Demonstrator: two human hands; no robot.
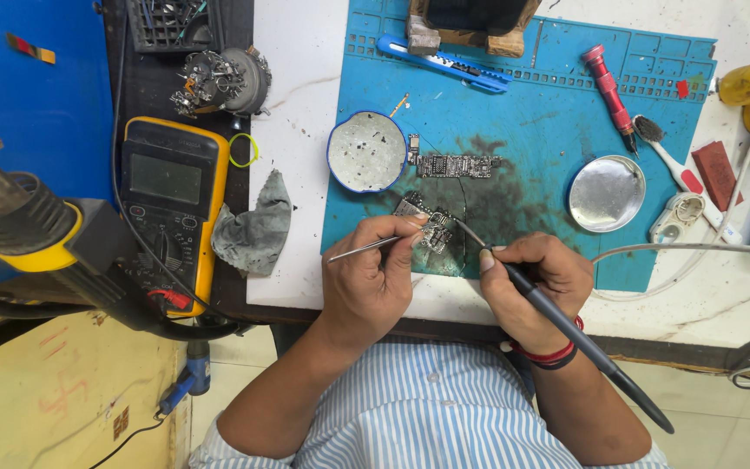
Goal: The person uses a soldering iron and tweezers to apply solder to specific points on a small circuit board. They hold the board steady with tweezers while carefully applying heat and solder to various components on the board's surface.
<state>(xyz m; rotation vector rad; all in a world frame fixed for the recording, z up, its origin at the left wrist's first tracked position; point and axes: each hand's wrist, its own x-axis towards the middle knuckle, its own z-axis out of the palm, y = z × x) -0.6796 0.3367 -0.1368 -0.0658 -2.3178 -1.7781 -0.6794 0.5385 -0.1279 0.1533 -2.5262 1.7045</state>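
My left hand [368, 274] pinches thin metal tweezers [359, 251], their tips lying on a small circuit board [427, 224] on the blue work mat [531, 130]. Gripped like a pen in my right hand [536, 282] is a dark soldering iron [566, 326], its tip touching the right side of that board. A second, long narrow circuit board [455, 165] lies a little farther back on the mat.
On the mat are a round blue-rimmed dish [366, 152], a round metal lid [606, 193], a blue utility knife [444, 61], a red screwdriver [609, 87] and a brush [670, 165]. A yellow multimeter [171, 204] and grey rag [255, 227] lie left.
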